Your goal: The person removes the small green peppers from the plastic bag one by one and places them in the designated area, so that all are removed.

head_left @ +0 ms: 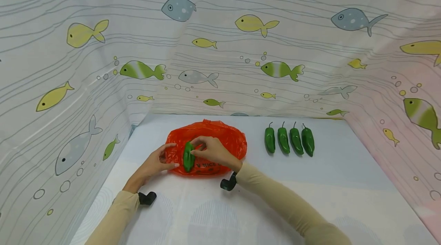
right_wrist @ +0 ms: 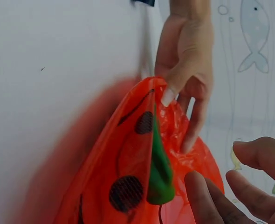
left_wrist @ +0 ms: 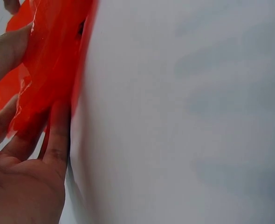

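A red plastic bag [head_left: 237, 141] lies spread on the table with its mouth open. One green chili pepper [head_left: 187, 157] is inside it, toward the left. My left hand [head_left: 156, 162] holds the bag's left edge; the left wrist view shows the thumb over the red film and fingers partly behind it. Over the bag, my right hand [head_left: 214, 151] is beside the pepper. In the right wrist view this hand's fingers [right_wrist: 249, 196] are spread, with a gap between them and the pepper [right_wrist: 161, 182], whose thin stem points toward the camera.
Several more green chili peppers [head_left: 289, 141] lie side by side in a row to the right of the bag, stems away from me. A fish-patterned sheet [head_left: 220, 53] hangs behind and along both sides of the white table [head_left: 327, 183].
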A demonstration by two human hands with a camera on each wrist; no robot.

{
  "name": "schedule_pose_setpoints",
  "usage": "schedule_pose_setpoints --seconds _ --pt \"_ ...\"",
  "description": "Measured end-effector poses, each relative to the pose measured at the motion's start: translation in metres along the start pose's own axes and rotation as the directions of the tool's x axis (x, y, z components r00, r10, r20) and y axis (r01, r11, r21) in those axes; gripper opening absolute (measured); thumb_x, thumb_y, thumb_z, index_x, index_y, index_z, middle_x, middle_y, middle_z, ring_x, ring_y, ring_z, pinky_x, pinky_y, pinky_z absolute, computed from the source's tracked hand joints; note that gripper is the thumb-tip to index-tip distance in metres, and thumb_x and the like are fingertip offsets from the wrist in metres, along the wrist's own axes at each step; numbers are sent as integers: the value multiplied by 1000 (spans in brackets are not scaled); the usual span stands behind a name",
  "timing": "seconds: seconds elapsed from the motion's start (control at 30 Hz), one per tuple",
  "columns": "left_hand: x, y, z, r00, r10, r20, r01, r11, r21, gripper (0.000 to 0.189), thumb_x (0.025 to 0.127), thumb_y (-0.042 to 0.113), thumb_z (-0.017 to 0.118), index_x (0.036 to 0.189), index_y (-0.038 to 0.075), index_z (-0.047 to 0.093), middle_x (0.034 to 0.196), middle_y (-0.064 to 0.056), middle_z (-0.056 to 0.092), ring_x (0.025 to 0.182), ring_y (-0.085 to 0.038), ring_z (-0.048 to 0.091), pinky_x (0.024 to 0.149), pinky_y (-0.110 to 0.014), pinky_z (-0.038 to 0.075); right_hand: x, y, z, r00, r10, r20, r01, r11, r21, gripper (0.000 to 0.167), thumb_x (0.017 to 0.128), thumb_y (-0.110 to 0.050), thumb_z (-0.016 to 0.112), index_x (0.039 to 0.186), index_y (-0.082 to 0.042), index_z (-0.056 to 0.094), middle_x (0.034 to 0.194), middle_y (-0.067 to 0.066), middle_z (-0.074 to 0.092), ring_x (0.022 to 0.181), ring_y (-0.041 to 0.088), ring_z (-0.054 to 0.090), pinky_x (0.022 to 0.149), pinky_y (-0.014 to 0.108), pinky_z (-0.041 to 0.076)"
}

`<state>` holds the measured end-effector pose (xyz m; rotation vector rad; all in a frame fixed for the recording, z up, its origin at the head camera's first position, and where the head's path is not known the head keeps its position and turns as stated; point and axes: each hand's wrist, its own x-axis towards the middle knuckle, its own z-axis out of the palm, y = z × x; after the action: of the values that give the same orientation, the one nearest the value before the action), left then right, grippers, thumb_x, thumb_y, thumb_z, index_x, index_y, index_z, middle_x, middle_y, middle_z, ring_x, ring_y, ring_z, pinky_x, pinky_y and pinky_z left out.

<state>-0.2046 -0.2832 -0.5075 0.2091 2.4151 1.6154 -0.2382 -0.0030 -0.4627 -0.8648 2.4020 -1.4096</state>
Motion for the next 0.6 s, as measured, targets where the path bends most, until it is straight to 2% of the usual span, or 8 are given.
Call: schedule_pose_setpoints --seconds 0.33,0.6 --pt "0 1 2 1000 10 -6 -10 1000 14 79 89 16 82 156 14 39 143 -22 51 109 -33 61 85 -33 54 13 7 17 1000 -14 -3 13 992 -126 40 96 -23 75 131 -6 67 120 6 71 91 11 64 77 20 54" --pt "-1 0 2 1000 6 -11 -6 1000 11 80 89 15 82 156 14 39 140 -22 53 107 -31 61 82 -32 54 22 3 27 999 38 -27 -40 993 -114 41 96 -21 76 132 -4 66 123 11 69 93 13 64 78 22 55"
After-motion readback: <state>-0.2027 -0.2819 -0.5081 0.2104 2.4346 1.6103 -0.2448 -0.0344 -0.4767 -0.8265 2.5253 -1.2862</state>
